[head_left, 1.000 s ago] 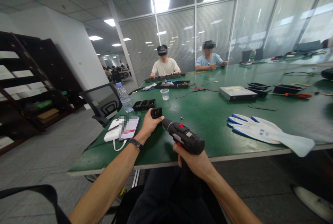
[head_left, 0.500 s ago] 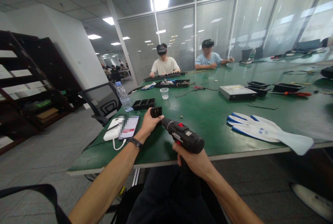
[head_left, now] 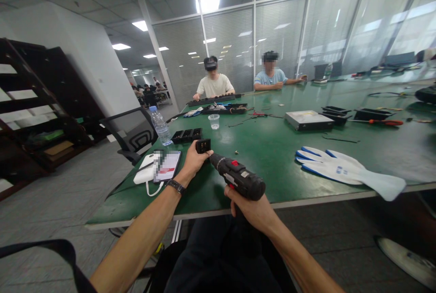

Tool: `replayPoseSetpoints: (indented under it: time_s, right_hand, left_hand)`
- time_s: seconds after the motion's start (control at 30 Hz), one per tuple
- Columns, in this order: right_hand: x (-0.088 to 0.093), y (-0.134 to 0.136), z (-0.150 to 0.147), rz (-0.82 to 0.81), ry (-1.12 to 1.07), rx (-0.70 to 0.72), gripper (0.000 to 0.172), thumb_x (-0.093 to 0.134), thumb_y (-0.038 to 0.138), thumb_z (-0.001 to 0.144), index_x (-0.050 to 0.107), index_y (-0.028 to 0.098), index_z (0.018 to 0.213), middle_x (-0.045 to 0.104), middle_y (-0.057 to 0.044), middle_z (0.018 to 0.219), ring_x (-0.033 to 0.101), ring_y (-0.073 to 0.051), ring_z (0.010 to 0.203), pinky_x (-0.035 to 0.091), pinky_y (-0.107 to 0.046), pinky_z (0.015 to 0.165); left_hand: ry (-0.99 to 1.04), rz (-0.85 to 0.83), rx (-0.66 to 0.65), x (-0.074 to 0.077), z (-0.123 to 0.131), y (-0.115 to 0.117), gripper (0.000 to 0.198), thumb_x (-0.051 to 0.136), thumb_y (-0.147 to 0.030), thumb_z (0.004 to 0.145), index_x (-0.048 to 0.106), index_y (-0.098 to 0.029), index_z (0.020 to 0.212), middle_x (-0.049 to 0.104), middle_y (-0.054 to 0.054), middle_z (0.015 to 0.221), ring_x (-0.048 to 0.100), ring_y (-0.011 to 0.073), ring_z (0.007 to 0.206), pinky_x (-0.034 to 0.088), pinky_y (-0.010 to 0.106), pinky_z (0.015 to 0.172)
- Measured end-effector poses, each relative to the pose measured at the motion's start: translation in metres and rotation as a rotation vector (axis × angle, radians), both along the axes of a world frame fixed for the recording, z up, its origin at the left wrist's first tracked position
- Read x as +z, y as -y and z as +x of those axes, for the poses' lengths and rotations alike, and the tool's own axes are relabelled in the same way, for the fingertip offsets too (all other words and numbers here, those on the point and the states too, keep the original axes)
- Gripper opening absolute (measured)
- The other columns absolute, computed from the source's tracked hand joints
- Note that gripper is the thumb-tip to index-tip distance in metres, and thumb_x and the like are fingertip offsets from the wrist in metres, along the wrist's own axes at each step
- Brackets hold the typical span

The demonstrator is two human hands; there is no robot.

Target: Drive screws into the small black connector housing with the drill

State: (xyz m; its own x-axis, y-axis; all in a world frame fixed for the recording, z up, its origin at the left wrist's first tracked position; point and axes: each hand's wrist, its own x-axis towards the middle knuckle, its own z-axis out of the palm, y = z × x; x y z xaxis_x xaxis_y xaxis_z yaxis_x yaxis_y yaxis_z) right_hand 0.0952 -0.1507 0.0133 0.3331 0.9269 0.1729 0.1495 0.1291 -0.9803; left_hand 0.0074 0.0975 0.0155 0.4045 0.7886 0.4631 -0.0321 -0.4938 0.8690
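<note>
A black cordless drill (head_left: 240,177) is gripped by my right hand (head_left: 250,206), its chuck pointing forward and left. My left hand (head_left: 193,161) is closed around a small black box (head_left: 203,146) with brassy bits inside, tilted so its open side faces me. The drill's front end meets the box near my left thumb; the exact contact is hidden. Just beyond my left hand lies a black compartment tray (head_left: 187,135). A tiny loose part (head_left: 236,152) sits on the green table (head_left: 269,147) past the drill.
Left are a water bottle (head_left: 161,126), a phone (head_left: 169,166) and a white power bank (head_left: 145,170). A plastic cup (head_left: 214,121) stands ahead. Right are a work glove (head_left: 344,168), a disc drive (head_left: 308,120), black trays and a screwdriver (head_left: 384,122). Two people sit across the table.
The whole view has shifted very slightly. Both hands keep their hold, and the drill and box stay in the same position relative to each other.
</note>
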Motion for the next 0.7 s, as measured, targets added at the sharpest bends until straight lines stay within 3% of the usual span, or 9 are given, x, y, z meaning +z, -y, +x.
replayPoseSetpoints:
  time_s: [0.7]
  right_hand:
    - [-0.006, -0.0005, -0.0005, -0.009, 0.03, -0.006, 0.02, 0.062, 0.034, 0.092, 0.062, 0.019, 0.078, 0.059, 0.003, 0.05, 0.055, -0.014, 0.046, 0.044, -0.027, 0.053]
  left_hand:
    - [-0.073, 0.035, 0.029, 0.0069, -0.0022, 0.004, 0.042, 0.085, -0.032, 0.064, 0.064, -0.017, 0.097, 0.064, 0.001, 0.088, 0.057, 0.017, 0.081, 0.046, 0.028, 0.076]
